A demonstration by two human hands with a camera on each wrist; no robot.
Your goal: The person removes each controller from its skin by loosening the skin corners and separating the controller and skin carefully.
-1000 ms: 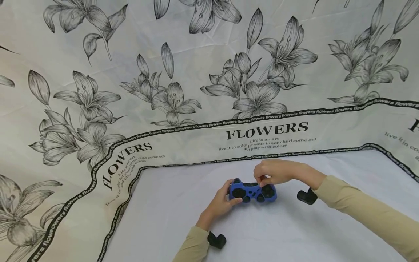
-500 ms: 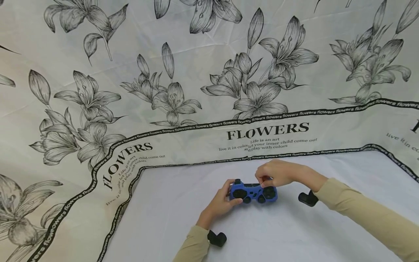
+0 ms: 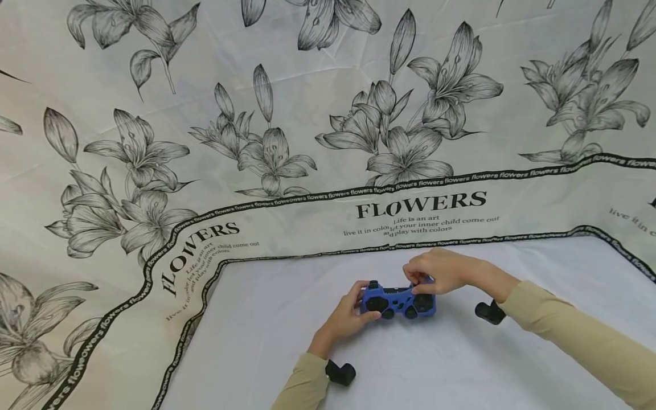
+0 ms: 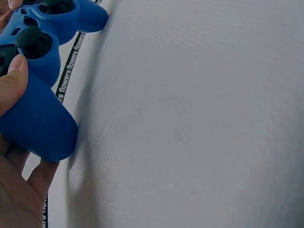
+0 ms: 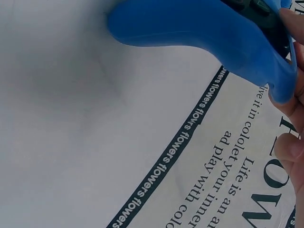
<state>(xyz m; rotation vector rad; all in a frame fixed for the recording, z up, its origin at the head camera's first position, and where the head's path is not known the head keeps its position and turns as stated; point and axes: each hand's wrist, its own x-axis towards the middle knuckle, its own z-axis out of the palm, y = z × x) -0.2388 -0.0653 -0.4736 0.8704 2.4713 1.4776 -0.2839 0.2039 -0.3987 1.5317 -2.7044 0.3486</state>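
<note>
A black game controller (image 3: 423,304) in a blue rubbery cover (image 3: 400,295) is held just over the white surface in the head view. My left hand (image 3: 344,317) grips its left end, thumb on the front beside a thumbstick (image 4: 29,37) in the left wrist view. At the upper right corner, my right hand (image 3: 439,272) pinches the cover's edge between thumb and curled fingers. The right wrist view shows that blue edge (image 5: 280,83) standing off the black body, with fingers (image 5: 290,148) at and below it. The controller's back is hidden.
White cloth (image 3: 266,341) lies beneath the hands. A flower-printed cloth (image 3: 287,222) with black lettered borders rises behind and at the left. Black wrist-worn pieces (image 3: 340,373) stick out from both sleeves.
My right hand has shifted slightly right along the controller's upper right corner, still pinching the cover. The controller has moved a little to the right; my left hand keeps its grip.
</note>
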